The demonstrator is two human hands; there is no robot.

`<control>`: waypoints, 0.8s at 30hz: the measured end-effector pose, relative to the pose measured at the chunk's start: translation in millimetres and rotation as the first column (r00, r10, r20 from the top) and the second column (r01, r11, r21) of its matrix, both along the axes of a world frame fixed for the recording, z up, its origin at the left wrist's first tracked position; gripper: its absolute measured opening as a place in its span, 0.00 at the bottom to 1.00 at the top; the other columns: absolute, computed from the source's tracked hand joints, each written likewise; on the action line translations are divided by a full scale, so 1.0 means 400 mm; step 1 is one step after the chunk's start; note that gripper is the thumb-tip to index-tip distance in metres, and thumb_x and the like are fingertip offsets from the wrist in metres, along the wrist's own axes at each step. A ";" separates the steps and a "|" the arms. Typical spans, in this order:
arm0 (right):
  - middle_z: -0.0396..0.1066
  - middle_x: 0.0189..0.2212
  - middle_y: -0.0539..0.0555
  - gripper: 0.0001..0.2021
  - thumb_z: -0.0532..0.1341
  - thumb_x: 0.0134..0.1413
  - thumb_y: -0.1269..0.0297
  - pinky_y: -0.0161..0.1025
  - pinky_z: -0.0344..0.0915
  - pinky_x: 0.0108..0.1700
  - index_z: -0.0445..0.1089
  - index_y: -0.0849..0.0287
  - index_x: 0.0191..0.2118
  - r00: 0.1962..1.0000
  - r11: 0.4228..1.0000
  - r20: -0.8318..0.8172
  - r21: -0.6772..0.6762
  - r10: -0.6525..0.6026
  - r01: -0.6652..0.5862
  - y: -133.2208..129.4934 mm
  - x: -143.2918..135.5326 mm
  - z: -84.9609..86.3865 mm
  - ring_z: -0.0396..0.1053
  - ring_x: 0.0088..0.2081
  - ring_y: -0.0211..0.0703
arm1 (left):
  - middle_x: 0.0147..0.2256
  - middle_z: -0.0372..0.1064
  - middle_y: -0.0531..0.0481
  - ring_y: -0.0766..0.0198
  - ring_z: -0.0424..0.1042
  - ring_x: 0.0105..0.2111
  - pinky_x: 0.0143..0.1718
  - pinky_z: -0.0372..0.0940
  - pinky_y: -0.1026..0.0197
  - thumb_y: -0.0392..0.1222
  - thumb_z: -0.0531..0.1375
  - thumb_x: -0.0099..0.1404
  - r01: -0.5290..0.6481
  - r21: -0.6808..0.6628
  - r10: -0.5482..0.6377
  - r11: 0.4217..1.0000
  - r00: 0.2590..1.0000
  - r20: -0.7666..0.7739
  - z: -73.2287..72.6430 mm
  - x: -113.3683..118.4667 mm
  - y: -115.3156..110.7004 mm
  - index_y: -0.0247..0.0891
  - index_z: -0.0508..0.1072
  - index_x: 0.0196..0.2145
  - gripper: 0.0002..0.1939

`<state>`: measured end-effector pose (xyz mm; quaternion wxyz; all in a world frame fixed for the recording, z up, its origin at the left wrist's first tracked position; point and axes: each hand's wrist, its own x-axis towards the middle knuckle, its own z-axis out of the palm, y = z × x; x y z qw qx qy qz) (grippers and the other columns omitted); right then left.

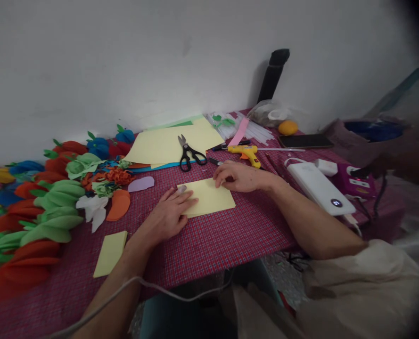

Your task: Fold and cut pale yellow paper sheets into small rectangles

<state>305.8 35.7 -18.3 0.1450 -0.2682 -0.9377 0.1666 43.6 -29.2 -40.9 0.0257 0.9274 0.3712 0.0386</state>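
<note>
A sheet of pale yellow paper [212, 200] lies flat on the checked tablecloth in front of me. My left hand [170, 212] rests on its left part, fingers stretched out and pressing down. A small greyish piece [182, 189], perhaps a wrap, shows at one fingertip. At the paper's upper right, my right hand [241, 176] touches the sheet with fingers curled and thumb drawn in; whatever they pinch is hidden. Just beyond that hand lies a dark cutter-like tool [214, 161]. Black-handled scissors [188, 153] lie partly open on larger yellow sheets [160, 143].
Colourful paper pumpkins [57, 197] crowd the left side, with cut paper pieces [118, 205] beside them. A small yellow paper stack [110, 254] lies front left. A yellow glue gun [246, 153], power bank [317, 186], phone [306, 141] and purple power strip [356, 181] sit right. A white cable [181, 297] hangs in front.
</note>
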 end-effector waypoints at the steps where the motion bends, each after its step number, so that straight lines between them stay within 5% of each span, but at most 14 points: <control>1: 0.69 0.40 0.54 0.11 0.56 0.46 0.75 0.41 0.56 0.48 0.72 0.58 0.35 1.000 1.000 -0.022 0.013 -0.015 0.015 0.002 0.001 -0.001 0.63 0.42 0.41 | 0.55 0.55 0.48 0.58 0.50 0.57 0.57 0.40 0.48 0.34 0.49 0.56 0.001 -0.003 -0.001 1.000 1.000 0.000 -0.001 0.000 0.000 0.41 0.62 0.52 0.24; 9: 0.71 0.38 0.53 0.13 0.54 0.51 0.71 0.38 0.59 0.44 0.70 0.57 0.41 0.990 0.991 0.051 -0.008 -0.135 0.136 0.026 0.013 -0.028 0.66 0.40 0.41 | 0.55 0.55 0.48 0.59 0.50 0.56 0.57 0.40 0.48 0.34 0.50 0.57 -0.006 -0.020 0.006 1.000 1.000 0.002 -0.006 -0.002 0.002 0.41 0.61 0.52 0.24; 24: 0.70 0.40 0.54 0.14 0.59 0.47 0.63 0.38 0.58 0.45 0.70 0.59 0.41 0.984 0.994 0.137 -0.007 -0.111 0.113 0.018 0.005 -0.016 0.65 0.42 0.43 | 0.55 0.55 0.45 0.58 0.52 0.56 0.57 0.43 0.48 0.33 0.51 0.56 0.002 -0.015 -0.002 1.000 0.999 0.041 -0.014 -0.003 0.002 0.39 0.61 0.52 0.25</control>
